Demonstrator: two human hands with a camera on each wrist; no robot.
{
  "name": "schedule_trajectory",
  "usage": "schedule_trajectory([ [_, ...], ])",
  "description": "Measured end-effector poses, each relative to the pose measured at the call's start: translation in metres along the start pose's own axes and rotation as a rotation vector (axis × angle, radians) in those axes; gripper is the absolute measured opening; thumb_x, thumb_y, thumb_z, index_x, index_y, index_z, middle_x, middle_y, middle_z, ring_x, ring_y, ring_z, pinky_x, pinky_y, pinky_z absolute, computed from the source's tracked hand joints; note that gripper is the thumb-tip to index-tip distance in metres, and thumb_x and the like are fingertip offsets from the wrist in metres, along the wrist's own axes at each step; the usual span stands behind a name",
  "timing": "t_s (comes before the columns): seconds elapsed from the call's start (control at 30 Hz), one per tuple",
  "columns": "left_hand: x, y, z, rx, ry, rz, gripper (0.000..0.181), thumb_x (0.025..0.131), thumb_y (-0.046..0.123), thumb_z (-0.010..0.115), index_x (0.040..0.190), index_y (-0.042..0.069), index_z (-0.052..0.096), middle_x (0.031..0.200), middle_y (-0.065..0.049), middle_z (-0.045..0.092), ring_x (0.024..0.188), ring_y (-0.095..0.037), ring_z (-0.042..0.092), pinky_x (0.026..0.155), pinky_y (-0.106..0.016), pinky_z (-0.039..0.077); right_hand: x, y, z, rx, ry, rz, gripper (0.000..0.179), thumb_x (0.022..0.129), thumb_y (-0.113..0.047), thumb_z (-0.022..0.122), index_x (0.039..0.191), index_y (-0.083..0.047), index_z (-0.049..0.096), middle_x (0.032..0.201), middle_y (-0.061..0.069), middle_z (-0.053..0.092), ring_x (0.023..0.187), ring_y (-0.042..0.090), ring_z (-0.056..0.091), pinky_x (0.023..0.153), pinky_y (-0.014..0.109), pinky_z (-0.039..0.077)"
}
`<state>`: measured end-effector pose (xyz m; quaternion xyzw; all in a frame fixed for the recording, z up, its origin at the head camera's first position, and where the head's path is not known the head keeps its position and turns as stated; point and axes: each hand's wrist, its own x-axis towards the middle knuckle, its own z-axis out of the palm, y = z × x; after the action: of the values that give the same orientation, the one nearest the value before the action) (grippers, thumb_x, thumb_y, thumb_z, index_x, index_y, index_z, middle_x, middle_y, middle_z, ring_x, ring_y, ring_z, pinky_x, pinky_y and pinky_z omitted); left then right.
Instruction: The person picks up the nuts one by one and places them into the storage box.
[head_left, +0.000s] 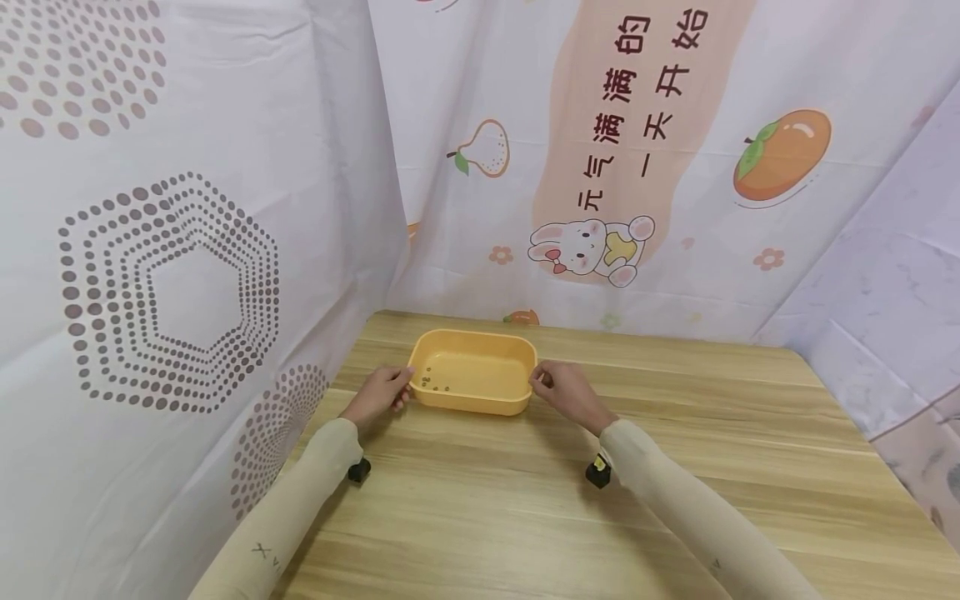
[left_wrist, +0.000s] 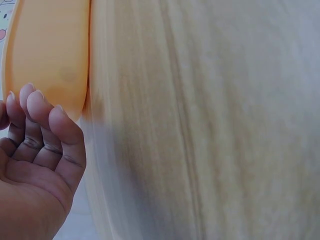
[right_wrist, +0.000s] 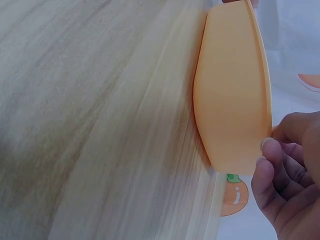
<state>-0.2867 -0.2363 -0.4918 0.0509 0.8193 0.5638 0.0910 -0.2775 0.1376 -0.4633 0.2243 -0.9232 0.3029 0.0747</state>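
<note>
A shallow yellow-orange plastic tray (head_left: 471,402) with rounded corners sits at the far left part of the table. Several tiny dark ring-like pieces (head_left: 426,380) are scattered at its left end; they are too small to identify. My left hand (head_left: 378,393) grips the tray's left end, with thumb at the rim and curled fingers against the outer wall. At the opposite end, my right hand (head_left: 572,395) pinches the rim between thumb and forefinger. The right wrist view has the tray's front wall (right_wrist: 232,90) upright beside the curled fingers of that hand.
The wood-grain table (head_left: 675,467) extends toward me and to the right. Printed white curtains hang behind it (head_left: 480,225) and along its left side (head_left: 300,208). Small black wrist cameras hang under both sleeves.
</note>
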Motion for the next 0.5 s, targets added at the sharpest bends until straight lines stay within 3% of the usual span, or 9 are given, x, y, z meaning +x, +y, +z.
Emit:
schedule_trajectory([
  [0.5, 0.0026, 0.0019, -0.0016, 0.006, -0.008, 0.002, 0.042, 0.11, 0.037, 0.05, 0.096, 0.001, 0.063, 0.079, -0.008, 0.062, 0.064, -0.014, 0.056, 0.057, -0.026, 0.052, 0.0016, 0.0042, -0.002, -0.004, -0.004, 0.011, 0.007, 0.098, -0.012, 0.067, 0.096, -0.009, 0.074, 0.078, -0.004, 0.069, 0.066, 0.006, 0.06, 0.061, 0.027, 0.052],
])
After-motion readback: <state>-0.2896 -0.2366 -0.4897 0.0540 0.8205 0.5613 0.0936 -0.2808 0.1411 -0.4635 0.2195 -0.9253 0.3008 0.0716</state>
